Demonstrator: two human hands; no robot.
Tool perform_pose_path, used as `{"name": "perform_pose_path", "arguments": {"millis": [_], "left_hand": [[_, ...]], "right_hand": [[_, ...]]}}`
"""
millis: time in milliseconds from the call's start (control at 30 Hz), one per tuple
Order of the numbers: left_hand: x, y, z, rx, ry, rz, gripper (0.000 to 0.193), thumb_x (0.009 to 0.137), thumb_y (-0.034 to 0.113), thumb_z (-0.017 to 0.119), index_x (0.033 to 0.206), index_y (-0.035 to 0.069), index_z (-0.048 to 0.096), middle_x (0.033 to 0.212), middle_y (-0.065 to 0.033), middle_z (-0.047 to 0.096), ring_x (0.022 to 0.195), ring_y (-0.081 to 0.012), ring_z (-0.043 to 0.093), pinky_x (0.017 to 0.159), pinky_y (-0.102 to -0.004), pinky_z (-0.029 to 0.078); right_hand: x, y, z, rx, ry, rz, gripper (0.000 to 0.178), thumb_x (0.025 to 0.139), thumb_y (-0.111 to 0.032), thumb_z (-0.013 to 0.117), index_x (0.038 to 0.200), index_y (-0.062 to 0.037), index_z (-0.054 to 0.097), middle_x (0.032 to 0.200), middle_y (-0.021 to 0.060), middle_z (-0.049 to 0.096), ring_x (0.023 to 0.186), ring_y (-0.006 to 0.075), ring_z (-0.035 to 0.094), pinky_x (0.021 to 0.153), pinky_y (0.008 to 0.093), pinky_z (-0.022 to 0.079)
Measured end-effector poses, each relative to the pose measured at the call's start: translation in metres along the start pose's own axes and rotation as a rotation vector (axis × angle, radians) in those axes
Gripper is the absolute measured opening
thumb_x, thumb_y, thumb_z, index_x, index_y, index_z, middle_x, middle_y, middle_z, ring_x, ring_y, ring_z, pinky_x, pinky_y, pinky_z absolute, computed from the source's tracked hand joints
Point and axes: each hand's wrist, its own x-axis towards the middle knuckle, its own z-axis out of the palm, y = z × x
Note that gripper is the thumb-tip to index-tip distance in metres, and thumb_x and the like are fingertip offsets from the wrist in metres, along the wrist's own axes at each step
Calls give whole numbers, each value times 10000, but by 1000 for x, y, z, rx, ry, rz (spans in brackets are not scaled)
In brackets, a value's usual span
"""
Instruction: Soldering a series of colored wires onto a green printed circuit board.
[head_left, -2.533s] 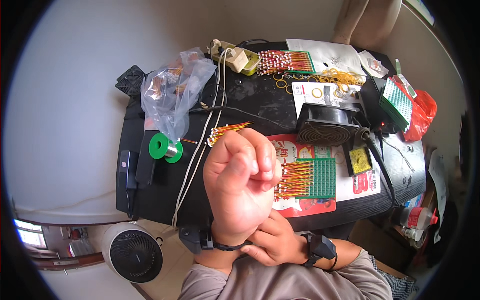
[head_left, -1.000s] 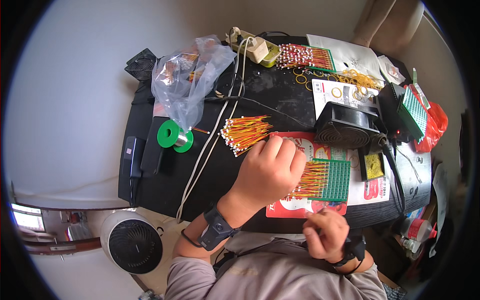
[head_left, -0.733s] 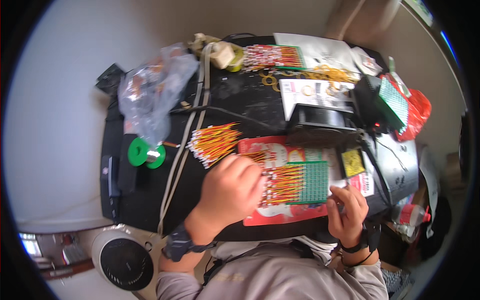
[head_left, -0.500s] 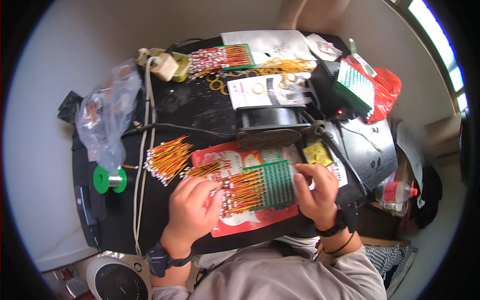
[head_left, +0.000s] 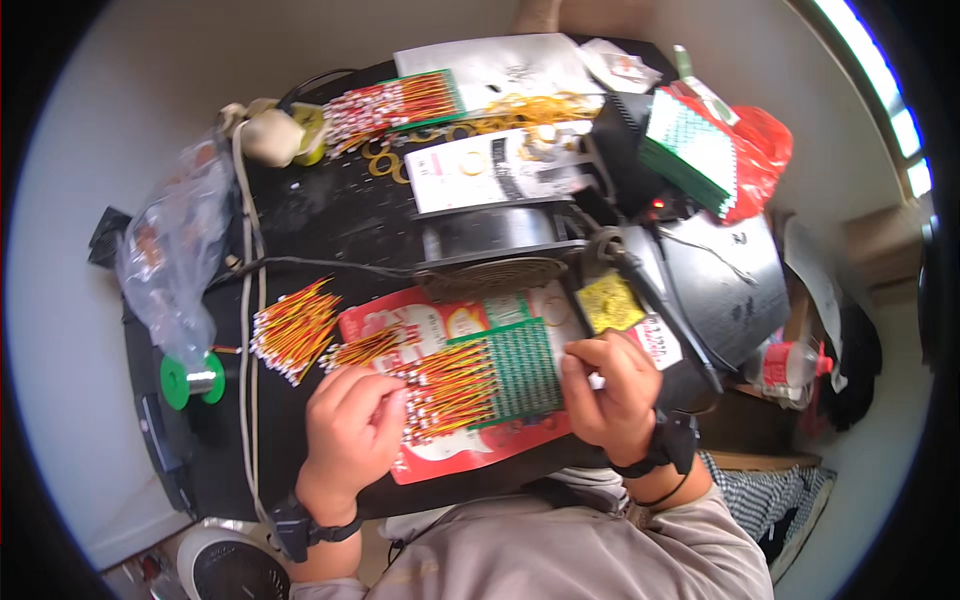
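A green circuit board (head_left: 525, 375) lies on a red printed sheet (head_left: 440, 470) in front of me. Red and yellow wires with white plugs (head_left: 450, 390) cover its left part, while rows of bare pads fill the right. At the plug ends, my left hand (head_left: 350, 430) has thumb and forefinger pinched; whatever sits between them is hidden. My right hand (head_left: 615, 395) is curled beside the board's right edge, thumb and forefinger close together, their contents unclear. A small wire bunch (head_left: 365, 348) rests beyond my left hand, and a larger wire bundle (head_left: 297, 328) lies farther left.
Beyond the board stands a black fan (head_left: 495, 245). A soldering iron (head_left: 655, 300) slants past a yellow sponge (head_left: 612, 302) on the right. Stacked boards (head_left: 690, 150) and a wired board (head_left: 395, 108) sit farther back. A solder spool (head_left: 193, 381) and white cable (head_left: 250, 400) are left.
The whole view has shifted, so the table appears farther left. Both hands keep nearly the same places beside the board, with their fingers still closed.
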Motion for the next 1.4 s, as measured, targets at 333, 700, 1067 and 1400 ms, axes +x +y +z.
{"name": "perform_pose_path", "arguments": {"millis": [333, 700, 1067, 1400], "left_hand": [[2, -7, 6, -13, 61, 51, 68, 828, 7, 739, 856, 29, 681, 777, -123, 663, 704, -323, 646, 651, -420, 528], [-2, -8, 0, 28, 74, 77, 54, 828, 7, 731, 847, 28, 684, 784, -124, 671, 712, -322, 651, 654, -423, 536], [-1, -5, -5, 50, 70, 101, 79, 812, -32, 714, 860, 15, 672, 801, -125, 676, 707, -321, 649, 654, -422, 520], [-3, -8, -8, 85, 95, 100, 117, 792, -37, 715, 896, 11, 685, 846, -121, 666, 758, -323, 648, 670, -420, 538]], "right_hand": [[-5, -6, -6, -15, -65, 95, 74, 860, 92, 642, 917, 47, 657, 697, 109, 587, 575, 193, 563, 545, 300, 433], [-11, 2, 1, 1, -22, 100, 55, 863, 70, 667, 892, 25, 654, 692, 103, 581, 551, 195, 537, 528, 305, 414], [-11, 3, 0, 48, 61, 159, 62, 867, 63, 685, 904, 15, 669, 670, 78, 578, 553, 169, 536, 522, 294, 402], [-22, 1, -9, 49, 79, 280, 282, 912, 1, 700, 1186, 50, 655, 776, 73, 672, 641, 122, 607, 594, 263, 466]]}}
